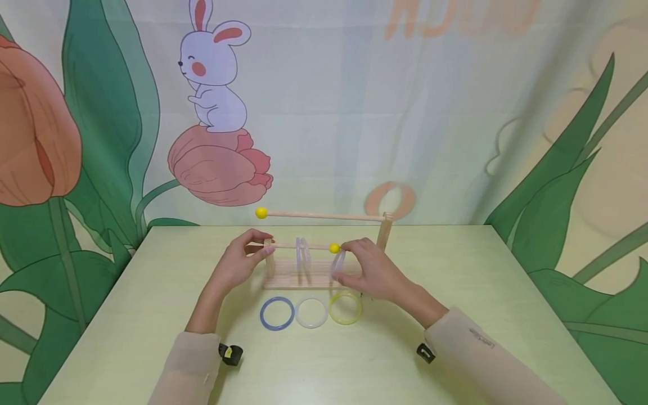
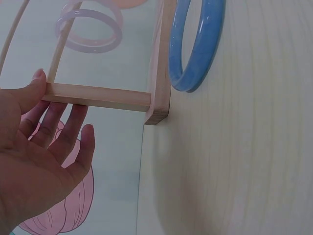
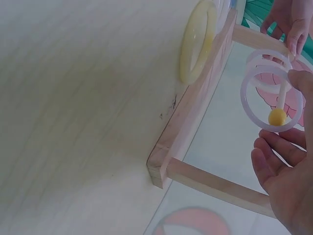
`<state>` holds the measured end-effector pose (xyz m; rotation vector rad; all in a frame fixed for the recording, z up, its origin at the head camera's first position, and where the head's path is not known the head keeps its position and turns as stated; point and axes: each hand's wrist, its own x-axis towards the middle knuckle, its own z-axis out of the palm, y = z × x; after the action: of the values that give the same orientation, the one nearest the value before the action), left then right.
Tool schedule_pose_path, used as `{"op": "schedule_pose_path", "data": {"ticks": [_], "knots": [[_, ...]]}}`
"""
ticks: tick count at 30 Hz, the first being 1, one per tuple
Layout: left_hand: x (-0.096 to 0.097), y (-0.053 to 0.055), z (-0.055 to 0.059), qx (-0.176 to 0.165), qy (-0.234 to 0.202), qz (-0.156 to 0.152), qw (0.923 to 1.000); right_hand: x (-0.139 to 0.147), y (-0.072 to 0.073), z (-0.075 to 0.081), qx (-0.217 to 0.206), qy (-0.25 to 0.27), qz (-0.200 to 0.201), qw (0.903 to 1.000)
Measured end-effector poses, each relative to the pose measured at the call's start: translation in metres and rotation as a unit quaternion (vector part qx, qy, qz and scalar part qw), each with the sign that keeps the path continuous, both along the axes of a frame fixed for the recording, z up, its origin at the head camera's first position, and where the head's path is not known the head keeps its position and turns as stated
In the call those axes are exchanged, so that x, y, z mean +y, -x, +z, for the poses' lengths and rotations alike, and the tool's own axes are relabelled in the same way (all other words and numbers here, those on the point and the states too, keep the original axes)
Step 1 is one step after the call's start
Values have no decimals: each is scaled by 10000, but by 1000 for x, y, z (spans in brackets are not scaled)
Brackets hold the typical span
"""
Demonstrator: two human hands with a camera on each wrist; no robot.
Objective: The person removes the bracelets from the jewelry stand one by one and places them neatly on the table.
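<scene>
A wooden bangle rack (image 1: 314, 284) stands on the table, with two rods tipped by yellow balls. Around its short left post (image 1: 270, 260), at the top, my left hand (image 1: 242, 260) grips with thumb and fingers. Two pale purple bangles (image 2: 90, 48) hang on the lower rod (image 1: 318, 247). My right hand (image 1: 377, 271) pinches another pale purple bangle (image 3: 245, 100) between thumb and fingers, right by the yellow ball (image 1: 334, 248) at that rod's free end. In the right wrist view the ball shows within this ring's outline.
In front of the rack lie a blue bangle (image 1: 277, 328), a whitish clear bangle (image 1: 311, 327) and a yellow bangle (image 1: 346, 323) in a row. The upper rod (image 1: 324, 215) runs left from the taller right post (image 1: 385, 233). A printed curtain (image 1: 324, 112) hangs behind the table.
</scene>
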<state>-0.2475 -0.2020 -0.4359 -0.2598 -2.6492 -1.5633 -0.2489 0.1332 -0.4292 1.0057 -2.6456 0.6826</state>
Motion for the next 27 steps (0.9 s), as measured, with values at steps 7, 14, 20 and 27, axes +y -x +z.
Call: {"op": "schedule_pose_path", "data": {"ticks": [7,14,20,27], "knots": [[1,-1,0,-27,19,33,10000,2,-10,-5,-211,27,36,9998],[2,-1,2,-27,11,52,10000,-5,-20,-10,-298,-38,284,9991],[2,-1,1,1,38,58,10000,-18,-27,-10,-357,-124,461,9982],[1,0,1,-6,29,58,10000,-37,-38,-13,-808,-62,761,9938]]}}
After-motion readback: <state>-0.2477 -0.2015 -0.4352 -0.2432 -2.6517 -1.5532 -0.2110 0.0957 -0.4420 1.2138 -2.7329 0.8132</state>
